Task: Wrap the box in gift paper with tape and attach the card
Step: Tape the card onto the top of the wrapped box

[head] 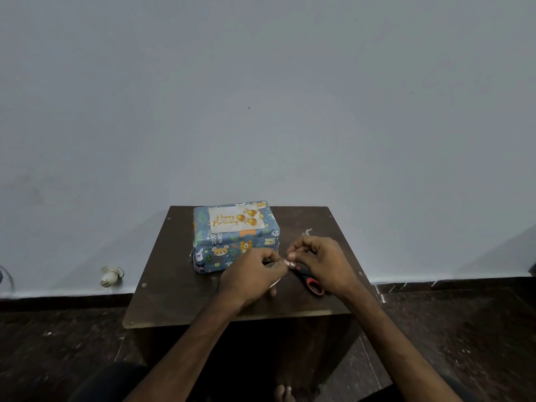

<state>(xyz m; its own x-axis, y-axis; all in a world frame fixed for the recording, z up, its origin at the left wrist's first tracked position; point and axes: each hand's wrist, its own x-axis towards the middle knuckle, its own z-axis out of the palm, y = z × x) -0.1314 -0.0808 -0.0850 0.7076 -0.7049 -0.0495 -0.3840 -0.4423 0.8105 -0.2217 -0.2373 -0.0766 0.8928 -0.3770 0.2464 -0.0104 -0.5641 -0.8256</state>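
Grey wall [261,82] behind dark table [174,274] bearing wrapped box [232,248].

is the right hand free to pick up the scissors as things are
Probably not at once: the scissors lie just under the right hand with nothing between, but its fingers pinch the tape together with the left hand.

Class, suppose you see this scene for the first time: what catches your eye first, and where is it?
The wrapped box, blue with cartoon animals, stands at the back of the dark table, with a Happy Birthday card lying on its top. In front of it, the left hand and right hand pinch a small strip of tape between them, above red-handled scissors.
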